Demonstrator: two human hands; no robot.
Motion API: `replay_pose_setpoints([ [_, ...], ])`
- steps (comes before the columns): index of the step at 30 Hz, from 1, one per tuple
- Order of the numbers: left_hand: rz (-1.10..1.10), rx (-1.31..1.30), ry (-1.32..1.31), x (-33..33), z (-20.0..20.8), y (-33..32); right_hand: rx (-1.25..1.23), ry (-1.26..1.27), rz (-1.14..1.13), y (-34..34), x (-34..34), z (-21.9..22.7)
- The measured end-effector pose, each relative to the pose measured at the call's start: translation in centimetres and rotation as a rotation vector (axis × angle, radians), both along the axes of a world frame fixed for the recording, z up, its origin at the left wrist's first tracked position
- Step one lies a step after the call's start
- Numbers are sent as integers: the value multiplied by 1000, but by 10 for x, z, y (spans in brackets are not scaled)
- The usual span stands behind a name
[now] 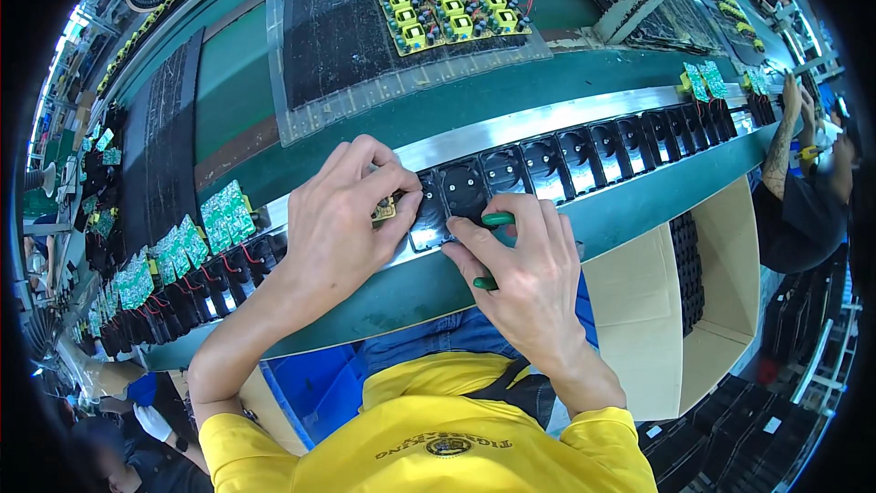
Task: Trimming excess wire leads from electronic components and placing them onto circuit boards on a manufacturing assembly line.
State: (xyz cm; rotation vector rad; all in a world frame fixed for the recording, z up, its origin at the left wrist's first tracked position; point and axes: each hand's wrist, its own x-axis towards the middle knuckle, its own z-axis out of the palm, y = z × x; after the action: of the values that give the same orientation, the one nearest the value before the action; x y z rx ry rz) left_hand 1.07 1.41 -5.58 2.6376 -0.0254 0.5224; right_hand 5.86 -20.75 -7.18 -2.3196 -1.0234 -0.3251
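Observation:
My left hand (351, 210) is closed around a small circuit board (384, 210), of which only a yellowish edge shows between the fingers. Just under its fingertips lies a black plastic housing (427, 219) in a long row. My right hand (529, 265) is closed with a pliers-like tool tucked in it; its two green handles (497, 218) stick out, and its jaws are hidden. The right thumb and index finger meet at the lower edge of a neighbouring black housing (464, 186). What those fingertips grip, if anything, I cannot make out.
A metal rail (547, 123) carries the housings across the green bench. Green boards (226, 216) with red wires stand at the left. Beyond lies a panel of yellow-transformer boards (447, 0). An open cardboard box (639, 301) stands at right; co-workers sit at both ends.

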Motion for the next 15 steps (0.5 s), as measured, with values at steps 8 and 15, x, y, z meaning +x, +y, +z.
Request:
replay_pose_setpoints([
  [8,-2,72,42,3,2,-1,9,18,-2,0,0,-2],
  [15,-14,73,58,4,4,0,13,34,-8,0,-1,-3],
])
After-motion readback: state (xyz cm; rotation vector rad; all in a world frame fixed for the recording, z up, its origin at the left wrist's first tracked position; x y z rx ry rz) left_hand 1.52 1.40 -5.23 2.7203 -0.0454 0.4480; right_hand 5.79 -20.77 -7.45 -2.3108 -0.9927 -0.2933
